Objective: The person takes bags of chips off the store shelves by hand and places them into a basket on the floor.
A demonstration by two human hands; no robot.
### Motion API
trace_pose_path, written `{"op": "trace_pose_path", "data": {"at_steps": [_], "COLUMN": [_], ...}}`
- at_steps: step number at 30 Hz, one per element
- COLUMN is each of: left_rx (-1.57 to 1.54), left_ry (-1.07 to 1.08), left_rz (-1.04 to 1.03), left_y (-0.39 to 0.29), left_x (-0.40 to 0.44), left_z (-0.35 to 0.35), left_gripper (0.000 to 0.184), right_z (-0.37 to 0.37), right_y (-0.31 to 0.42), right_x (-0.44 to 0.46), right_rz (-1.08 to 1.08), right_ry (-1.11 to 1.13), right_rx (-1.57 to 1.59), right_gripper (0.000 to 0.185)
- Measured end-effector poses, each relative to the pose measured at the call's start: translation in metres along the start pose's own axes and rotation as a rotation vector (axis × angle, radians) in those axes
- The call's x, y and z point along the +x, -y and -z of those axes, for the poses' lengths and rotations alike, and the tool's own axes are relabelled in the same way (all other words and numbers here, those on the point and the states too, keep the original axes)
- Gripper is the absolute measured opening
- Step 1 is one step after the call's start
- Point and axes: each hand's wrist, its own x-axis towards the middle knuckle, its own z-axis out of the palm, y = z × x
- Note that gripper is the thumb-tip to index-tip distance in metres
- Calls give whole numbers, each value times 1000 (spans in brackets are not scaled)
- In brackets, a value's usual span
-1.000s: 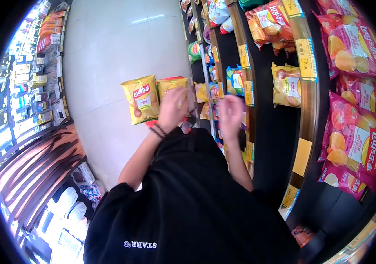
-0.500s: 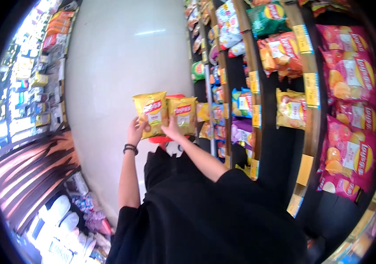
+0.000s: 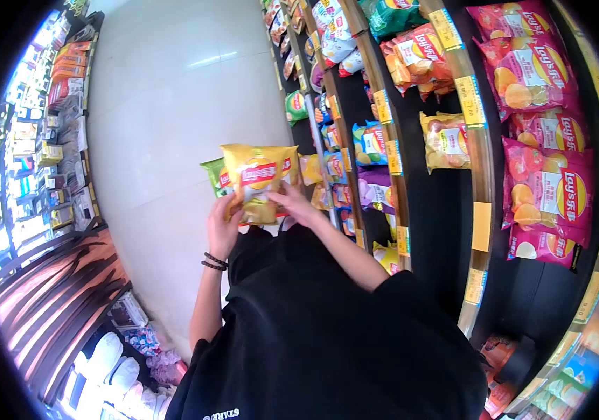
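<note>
A yellow bag of chips is held upright between both hands, in front of the body. My left hand, with dark beads at the wrist, grips its lower left edge. My right hand has its fingers on the lower right side of the same bag. Behind it, a green bag shows at the left, and part of another yellow bag shows at the right. What supports these two is mostly hidden; a bit of red is visible under the held bag.
Shelves with price tags run along the right, carrying pink bags, a yellow bag and an orange bag. Grey floor tiles lie ahead. Packed goods hang at the left, and white items lie at the lower left.
One yellow bag now stands in front of the other, lifted and moved right between both hands. The green bag has come into view at the left. Earlier, both hands were apart from the shelf bags.
</note>
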Motion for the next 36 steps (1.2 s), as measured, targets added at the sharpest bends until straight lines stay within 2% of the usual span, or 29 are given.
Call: {"op": "trace_pose_path", "data": {"at_steps": [1,3,6,9,13,17,21,22,25,28,32,36], "left_rx": [96,78,7,-19,-109,-181,-140,11,116,156,148,175], "left_ry": [23,57,148,224,311,337,357,291,152,255,386,474], "left_rz": [-75,-175,-176,-173,-180,-272,-392,-499,-626,-753,-842,-786], "left_y": [-18,-38,-65,-88,-111,-133,-163,-167,-191,-219,-238,-234], "left_x": [-3,-6,-4,7,28,47,63,63,61,55,53,68], "left_z": [2,0,-12,-32,-59,-89,-131,-145,-185,-213,-251,-283], "left_gripper": [35,36,36,36,40,41,39,44,55,63,71,74], "right_z": [5,12,14,20,35,54,64,68,95,112,129,143], "right_y": [11,28,44,48,76,95,123,131,149,170,186,194], "right_x": [-12,-37,-67,-77,-97,-120,-141,-145,-153,-163,-166,-164], "right_rz": [-49,39,195,330,460,613,752,758,872,936,959,751], "right_ry": [73,66,1,-186,-296,-415,-620,-679,-812,-969,-1083,-1101], "right_rx": [-12,-39,173,216,225,273,267,252,207,252,183,198], "right_gripper": [64,61,60,58,52,46,53,57,52,49,40,45]}}
